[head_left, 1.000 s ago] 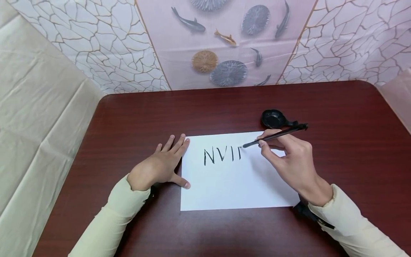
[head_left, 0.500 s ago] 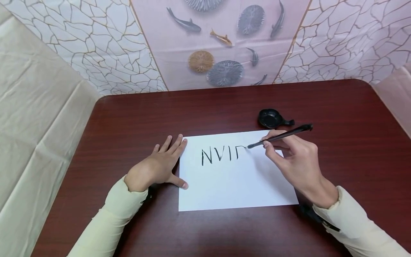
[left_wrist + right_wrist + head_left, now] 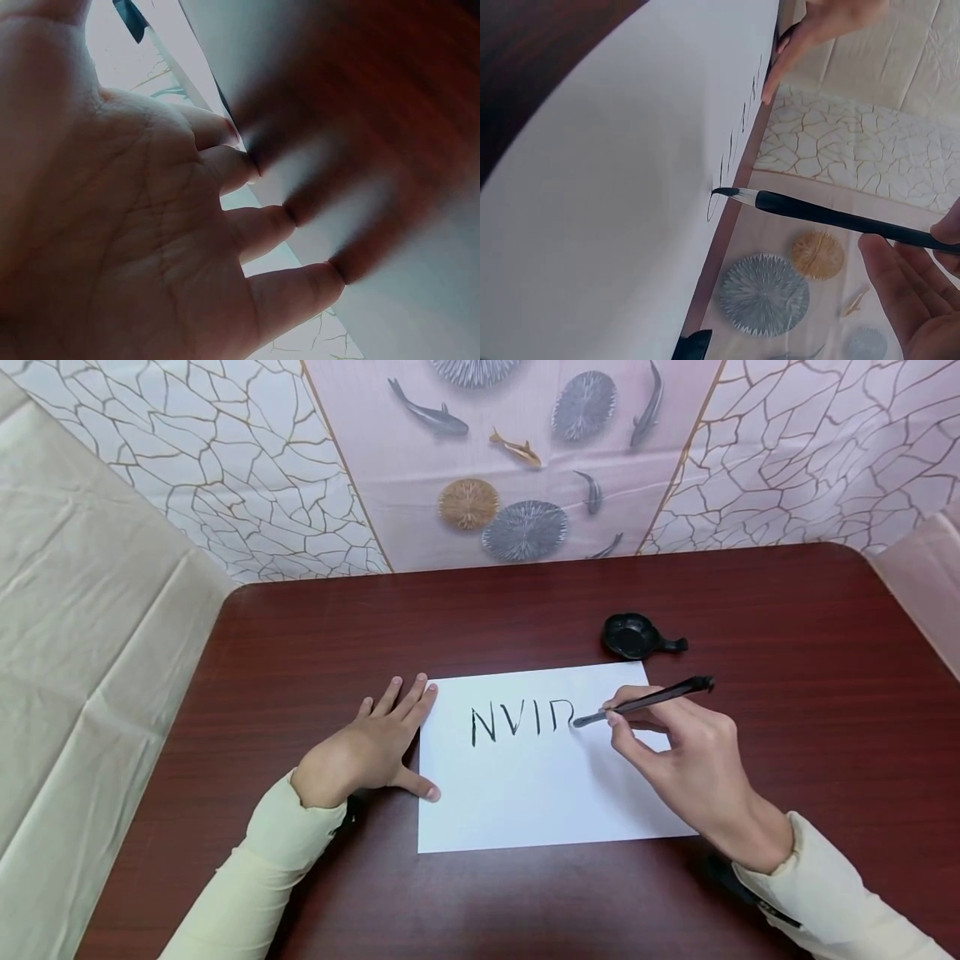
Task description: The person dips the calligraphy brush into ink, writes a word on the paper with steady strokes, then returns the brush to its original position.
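The right hand (image 3: pixel 690 752) has the brush (image 3: pixel 652 697) pinched between thumb and fingers partway along its handle, so that grip is closed on it. From there the brush's long axis slants down to the person's left and slightly toward them, its butt end raised on the other side. The bristle tip (image 3: pixel 731 195) meets the paper (image 3: pixel 525 802) at the lower end of a curved stroke, just right of an upright one, with "NVI" farther left. The right hand is plainly the nearer one to that spot; the left hand (image 3: pixel 367 747), fingers spread and grasping nothing, lies at the sheet's left edge with its thumb lapping over. The brush has a slim, dark, glossy handle, and its bristles run from white to inky black at a bent point. Beyond the sheet, a small black dish (image 3: pixel 630 637) sits on the reddish-brown table (image 3: pixel 337 627).
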`<state>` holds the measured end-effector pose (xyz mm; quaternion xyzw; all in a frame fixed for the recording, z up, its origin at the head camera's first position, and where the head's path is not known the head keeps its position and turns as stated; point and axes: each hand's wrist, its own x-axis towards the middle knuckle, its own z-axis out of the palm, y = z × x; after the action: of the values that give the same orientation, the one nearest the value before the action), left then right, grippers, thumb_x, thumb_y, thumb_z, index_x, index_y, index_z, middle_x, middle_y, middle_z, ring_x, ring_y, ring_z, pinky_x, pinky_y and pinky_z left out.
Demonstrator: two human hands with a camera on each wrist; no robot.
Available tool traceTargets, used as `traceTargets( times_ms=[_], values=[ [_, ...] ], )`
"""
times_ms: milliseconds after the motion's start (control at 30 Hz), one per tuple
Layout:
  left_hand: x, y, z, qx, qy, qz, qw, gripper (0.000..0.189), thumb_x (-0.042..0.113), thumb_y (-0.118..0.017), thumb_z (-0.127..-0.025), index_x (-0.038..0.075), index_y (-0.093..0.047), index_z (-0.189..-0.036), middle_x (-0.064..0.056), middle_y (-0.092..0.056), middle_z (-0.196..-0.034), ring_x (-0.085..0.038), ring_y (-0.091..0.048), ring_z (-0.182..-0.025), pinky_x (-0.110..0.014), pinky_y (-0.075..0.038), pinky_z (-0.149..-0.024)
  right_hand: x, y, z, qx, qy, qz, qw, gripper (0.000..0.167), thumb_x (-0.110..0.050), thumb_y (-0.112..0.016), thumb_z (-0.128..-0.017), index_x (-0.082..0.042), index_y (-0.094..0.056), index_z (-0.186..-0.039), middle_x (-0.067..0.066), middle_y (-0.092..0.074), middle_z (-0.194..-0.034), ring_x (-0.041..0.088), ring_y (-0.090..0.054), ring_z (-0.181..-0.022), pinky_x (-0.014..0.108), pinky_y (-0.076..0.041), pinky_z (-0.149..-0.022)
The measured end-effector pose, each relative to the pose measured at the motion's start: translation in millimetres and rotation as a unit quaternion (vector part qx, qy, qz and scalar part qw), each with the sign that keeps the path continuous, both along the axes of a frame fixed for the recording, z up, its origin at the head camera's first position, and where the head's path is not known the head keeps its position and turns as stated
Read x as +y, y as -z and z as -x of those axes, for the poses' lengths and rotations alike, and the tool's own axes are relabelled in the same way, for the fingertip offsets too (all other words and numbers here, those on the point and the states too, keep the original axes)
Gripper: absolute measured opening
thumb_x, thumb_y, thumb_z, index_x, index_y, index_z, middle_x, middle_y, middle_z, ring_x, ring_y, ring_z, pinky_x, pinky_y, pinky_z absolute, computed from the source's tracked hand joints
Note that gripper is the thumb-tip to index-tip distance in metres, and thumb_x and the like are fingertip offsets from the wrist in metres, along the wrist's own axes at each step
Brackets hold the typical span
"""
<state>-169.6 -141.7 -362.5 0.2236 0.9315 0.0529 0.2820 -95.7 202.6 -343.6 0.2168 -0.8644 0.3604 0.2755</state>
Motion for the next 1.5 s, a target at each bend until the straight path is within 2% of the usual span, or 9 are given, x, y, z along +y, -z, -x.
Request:
traceTargets(
  times_ms=[233, 433, 467, 567, 667, 700, 767, 1500],
  values=[
    [0.4, -0.7, -0.1, 0.002, 0.001, 0.000, 1.0000, 0.144, 0.068, -0.087, -0.073, 0.011, 0.002, -0.171, -0.011, 0.011, -0.177, -0.042, 0.010, -0.162, -0.071, -0.010, -0.124, -8, -0.6, -1.2, 0.010, -0.011, 0.008, 0.9999, 0.019, -0.005, -0.074, -0.087, -0.003, -0.078, -0.106, 0.004, -0.078, -0.095, 0.009, -0.076, -0.083, 0.008, -0.052, -0.086],
    [0.0, -1.1, -0.4, 0.001, 0.001, -0.001, 1.0000, 0.144, 0.067, -0.087, -0.073, 0.011, 0.003, -0.171, -0.011, 0.011, -0.177, -0.041, 0.010, -0.162, -0.071, -0.010, -0.124, -10, -4.5, 4.0, 0.043, -0.011, 0.031, 0.9986, 0.024, 0.001, -0.077, -0.082, -0.002, -0.078, -0.105, 0.005, -0.079, -0.095, 0.008, -0.076, -0.082, 0.009, -0.053, -0.085],
    [-0.1, -0.9, -0.4, 0.001, 0.001, -0.001, 1.0000, 0.144, 0.067, -0.087, -0.073, 0.011, 0.003, -0.171, -0.011, 0.011, -0.177, -0.041, 0.010, -0.162, -0.071, -0.010, -0.124, -9, -5.6, 5.2, 0.047, -0.008, 0.031, 0.9984, 0.024, 0.002, -0.077, -0.081, -0.002, -0.078, -0.105, 0.005, -0.079, -0.095, 0.007, -0.075, -0.081, 0.008, -0.053, -0.081],
    [0.0, -0.7, -0.1, 0.000, 0.001, -0.002, 1.0000, 0.144, 0.067, -0.087, -0.073, 0.011, 0.003, -0.171, -0.011, 0.011, -0.177, -0.041, 0.010, -0.162, -0.071, -0.010, -0.124, -4, -8.3, 8.9, 0.042, 0.007, 0.039, 0.9983, 0.024, 0.002, -0.078, -0.082, -0.002, -0.078, -0.106, 0.007, -0.078, -0.090, -0.004, -0.067, -0.077, 0.005, -0.046, -0.072],
    [0.0, -0.7, 0.3, -0.001, 0.000, -0.002, 1.0000, 0.144, 0.067, -0.087, -0.073, 0.011, 0.003, -0.171, -0.010, 0.012, -0.177, -0.041, 0.011, -0.162, -0.071, -0.010, -0.124, 2, -10.4, 12.6, 0.029, 0.013, 0.050, 0.9982, 0.025, 0.006, -0.078, -0.083, -0.001, -0.077, -0.107, 0.009, -0.079, -0.090, -0.012, -0.063, -0.080, 0.003, -0.046, -0.070],
    [0.0, -0.7, 0.5, -0.001, 0.000, -0.002, 1.0000, 0.144, 0.067, -0.087, -0.073, 0.011, 0.003, -0.171, -0.010, 0.012, -0.177, -0.041, 0.011, -0.162, -0.071, -0.010, -0.124, 4, -10.6, 13.7, 0.022, 0.014, 0.056, 0.9981, 0.025, 0.009, -0.077, -0.083, 0.000, -0.077, -0.107, 0.009, -0.079, -0.091, -0.015, -0.063, -0.082, 0.003, -0.048, -0.074],
    [-0.1, -0.8, 0.5, -0.001, 0.000, -0.001, 1.0000, 0.144, 0.067, -0.087, -0.074, 0.011, 0.003, -0.171, -0.010, 0.012, -0.177, -0.041, 0.011, -0.162, -0.070, -0.010, -0.124, 7, -10.4, 16.0, 0.013, 0.013, 0.064, 0.9978, 0.027, 0.012, -0.076, -0.084, 0.001, -0.077, -0.108, 0.010, -0.080, -0.094, -0.014, -0.068, -0.091, 0.008, -0.053, -0.079],
    [-0.9, -1.3, -1.5, -0.007, -0.001, 0.000, 1.0000, 0.143, 0.066, -0.088, -0.074, 0.011, 0.003, -0.170, -0.010, 0.013, -0.177, -0.041, 0.011, -0.162, -0.070, -0.009, -0.124, 16, 2.7, 23.0, 0.000, 0.014, 0.066, 0.9977, 0.027, 0.013, -0.075, -0.085, 0.001, -0.076, -0.110, 0.010, -0.080, -0.097, -0.013, -0.069, -0.092, 0.010, -0.054, -0.080]
  ],
)
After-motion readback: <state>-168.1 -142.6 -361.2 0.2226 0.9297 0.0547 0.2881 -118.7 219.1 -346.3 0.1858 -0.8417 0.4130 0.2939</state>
